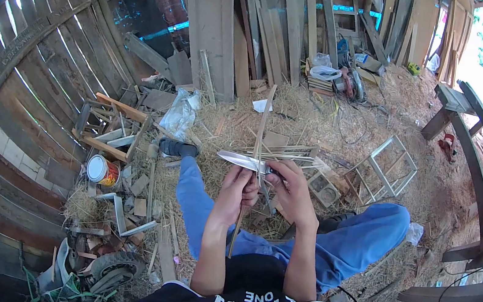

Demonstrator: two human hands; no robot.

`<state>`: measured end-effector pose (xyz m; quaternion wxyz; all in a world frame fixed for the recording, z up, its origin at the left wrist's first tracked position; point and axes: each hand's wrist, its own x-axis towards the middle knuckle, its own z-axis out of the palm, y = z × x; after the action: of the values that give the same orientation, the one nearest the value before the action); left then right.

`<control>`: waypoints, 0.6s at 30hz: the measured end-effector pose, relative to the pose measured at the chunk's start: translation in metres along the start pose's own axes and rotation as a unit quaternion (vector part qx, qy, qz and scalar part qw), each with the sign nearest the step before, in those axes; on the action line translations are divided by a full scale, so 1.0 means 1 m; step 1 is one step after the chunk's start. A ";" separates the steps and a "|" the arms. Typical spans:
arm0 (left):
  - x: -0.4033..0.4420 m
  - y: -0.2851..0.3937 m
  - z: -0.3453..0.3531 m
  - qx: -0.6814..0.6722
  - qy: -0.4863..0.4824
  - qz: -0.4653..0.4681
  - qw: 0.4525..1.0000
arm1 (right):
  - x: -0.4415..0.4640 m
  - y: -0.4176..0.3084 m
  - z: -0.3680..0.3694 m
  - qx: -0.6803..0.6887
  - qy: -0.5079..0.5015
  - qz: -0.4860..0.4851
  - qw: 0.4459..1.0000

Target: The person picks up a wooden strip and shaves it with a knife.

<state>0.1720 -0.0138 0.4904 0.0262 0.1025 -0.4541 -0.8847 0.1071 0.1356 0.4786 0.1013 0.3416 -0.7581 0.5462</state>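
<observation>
My right hand is closed around the handle of a knife. Its broad, shiny blade points left and lies across a long, thin bamboo strip. My left hand grips that strip just below the blade, fingers wrapped round it. The strip runs from above the hands down toward my lap, its lower end between my legs. Just beyond the knife, several similar pale strips lie in a loose bundle on the ground. The knife handle is mostly hidden by my right fingers.
Shavings cover the ground. A wooden frame lies at right, near a long bench. Planks lean on the back wall beside a circular saw. At left are a paint can, a broken stool and a wheel.
</observation>
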 end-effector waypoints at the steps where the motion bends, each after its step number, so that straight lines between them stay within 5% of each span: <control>1: -0.001 0.000 0.001 0.015 0.007 0.000 1.000 | 0.000 -0.001 0.000 -0.009 0.005 -0.002 1.000; 7: -0.008 -0.001 0.020 0.186 0.034 0.079 0.979 | -0.001 0.000 0.000 -0.037 0.040 -0.015 0.998; 18: -0.019 -0.003 0.037 0.093 -0.023 -0.019 0.995 | -0.007 0.024 -0.013 -0.108 0.192 -0.002 0.975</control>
<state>0.1827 0.0205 0.5120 -0.0103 0.0927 -0.5328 -0.8411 0.0942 0.1541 0.4621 0.2828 0.2190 -0.7783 0.5160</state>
